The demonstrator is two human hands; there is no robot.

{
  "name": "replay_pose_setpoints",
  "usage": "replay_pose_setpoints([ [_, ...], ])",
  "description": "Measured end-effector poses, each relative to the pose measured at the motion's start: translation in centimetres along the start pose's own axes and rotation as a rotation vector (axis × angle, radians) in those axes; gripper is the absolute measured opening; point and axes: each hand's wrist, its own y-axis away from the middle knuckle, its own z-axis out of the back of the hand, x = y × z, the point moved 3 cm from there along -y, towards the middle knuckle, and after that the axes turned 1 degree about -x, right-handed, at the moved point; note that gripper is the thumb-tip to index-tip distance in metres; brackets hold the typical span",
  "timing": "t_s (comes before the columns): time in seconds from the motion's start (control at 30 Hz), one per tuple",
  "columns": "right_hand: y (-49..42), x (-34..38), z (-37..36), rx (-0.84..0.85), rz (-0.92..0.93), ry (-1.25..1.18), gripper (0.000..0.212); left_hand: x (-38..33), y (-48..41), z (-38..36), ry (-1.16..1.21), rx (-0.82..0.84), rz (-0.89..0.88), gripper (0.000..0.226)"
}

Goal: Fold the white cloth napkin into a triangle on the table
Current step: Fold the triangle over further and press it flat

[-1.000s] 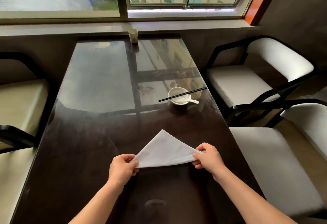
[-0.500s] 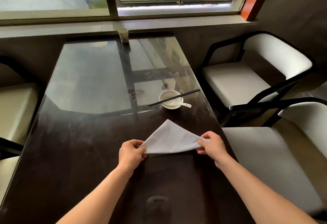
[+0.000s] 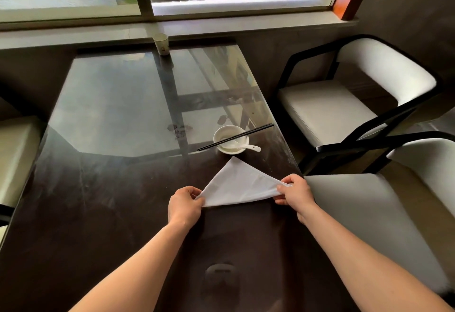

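Observation:
The white cloth napkin point(image 3: 240, 185) has a triangle shape, its point aimed away from me toward a bowl, its long edge nearest me. It lies over the dark glossy table point(image 3: 110, 188), right of centre. My left hand point(image 3: 184, 204) pinches the napkin's left corner. My right hand point(image 3: 295, 192) pinches its right corner. Both corners look slightly raised off the table.
A white bowl point(image 3: 230, 138) with a white spoon point(image 3: 248, 148) and black chopsticks point(image 3: 236, 137) across it stands just beyond the napkin's tip. A paper cup point(image 3: 161, 44) stands at the table's far edge. White-cushioned chairs point(image 3: 344, 105) line the right side; another chair point(image 3: 14, 154) is at left.
Both hands and the napkin have shifted away from me and to the right, closer to the bowl. The grip on both corners is unchanged.

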Motion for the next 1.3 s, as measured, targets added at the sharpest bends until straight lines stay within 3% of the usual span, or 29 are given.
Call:
replay_pose_setpoints([
  [0.6,-0.4,0.3,-0.2,-0.127,0.053,0.226,0.011,-0.5,-0.4,-0.5,-0.209,-0.103,-0.079,0.015],
  [0.73,-0.2,0.1,-0.2,-0.151,0.064,0.264,0.012,-0.3,0.1,-0.6,-0.288,-0.131,-0.179,0.026],
  [0.83,-0.3,0.0,0.0,-0.135,0.084,0.284,0.008,-0.2,1.2,-0.5,-0.376,-0.151,-0.394,0.024],
  [0.93,0.1,0.2,0.5,-0.143,0.256,0.478,0.031,0.2,2.7,-1.0,-0.529,-0.134,-0.730,0.031],
  [1.0,1.3,0.5,0.6,-0.150,0.482,0.643,0.044,1.2,3.8,-1.7,-0.634,-0.039,-0.819,0.048],
  [1.13,4.2,-0.9,-1.6,0.142,0.765,1.056,0.074,4.8,4.3,-2.8,-0.814,0.147,-0.669,0.080],
  [1.2,5.0,-2.5,-2.5,0.253,0.767,1.230,0.090,5.7,4.4,-3.0,-0.862,0.168,-0.636,0.087],
  [1.3,5.1,-4.3,-1.7,0.221,0.674,1.281,0.100,6.0,4.3,-3.0,-0.881,0.180,-0.632,0.090],
])
